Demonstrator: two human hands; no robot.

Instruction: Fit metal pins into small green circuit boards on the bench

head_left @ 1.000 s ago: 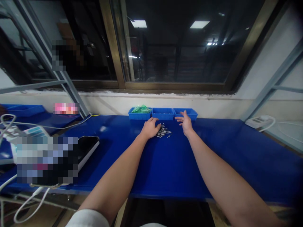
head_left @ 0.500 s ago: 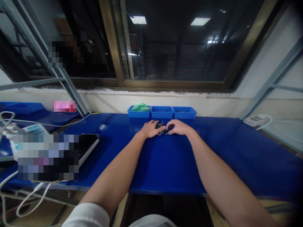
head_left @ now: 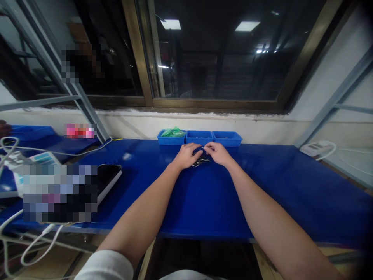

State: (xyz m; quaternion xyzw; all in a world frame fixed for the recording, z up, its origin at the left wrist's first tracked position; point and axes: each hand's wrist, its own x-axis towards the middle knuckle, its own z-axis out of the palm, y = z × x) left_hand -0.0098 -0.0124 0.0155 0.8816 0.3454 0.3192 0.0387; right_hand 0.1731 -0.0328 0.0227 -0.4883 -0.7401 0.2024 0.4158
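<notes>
A loose pile of small, slim, shiny metal screws [head_left: 201,161] lies on the blue table. My left hand [head_left: 186,155] rests along the pile's left side, thumb and fingers apart in an arch, with nothing visible in its grasp. Just above the pile's far right side, my right hand [head_left: 217,153] has thumb and forefinger pinched on a single screw [head_left: 203,148], its tip pointing toward my left hand. Behind both hands stand three blue bins: the left bin [head_left: 163,142] holds green plastic, while the middle bin [head_left: 199,142] and right bin [head_left: 229,143] contain tiny pieces.
A phone-like dark device [head_left: 109,175] with white cables lies at the left. Farther left are another blue tray [head_left: 32,133] and part of a person's hand [head_left: 4,127]. A white power strip [head_left: 314,148] sits at the right, near a grey metal frame [head_left: 335,103].
My right hand came from over the right bin down to the pile, then lifted slightly away with a screw pinched in it. My left hand stayed beside the pile.
</notes>
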